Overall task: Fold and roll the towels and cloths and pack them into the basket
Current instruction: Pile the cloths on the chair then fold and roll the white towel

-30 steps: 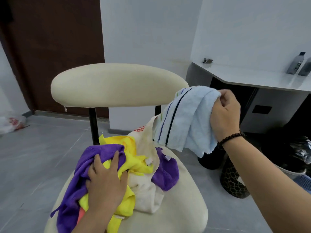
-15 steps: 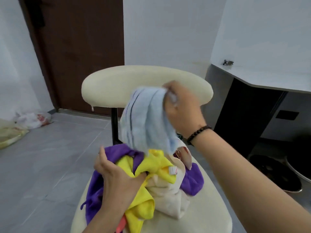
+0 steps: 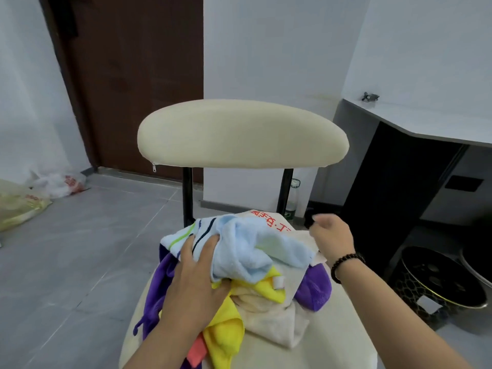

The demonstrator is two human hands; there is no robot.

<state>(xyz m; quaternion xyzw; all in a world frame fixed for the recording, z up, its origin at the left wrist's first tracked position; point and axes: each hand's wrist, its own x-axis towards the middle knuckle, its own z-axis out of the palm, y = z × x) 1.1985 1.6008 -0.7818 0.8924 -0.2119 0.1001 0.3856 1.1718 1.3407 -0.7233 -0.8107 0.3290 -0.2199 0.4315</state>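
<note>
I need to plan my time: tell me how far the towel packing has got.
Done: nothing looks folded or rolled. The cloth pile lies loose on the chair. In hand: the left hand rests on the light blue towel atop it; the right hand holds nothing. Left: folding, rolling and packing everything; the dark basket beside the chair shows no cloths.
</note>
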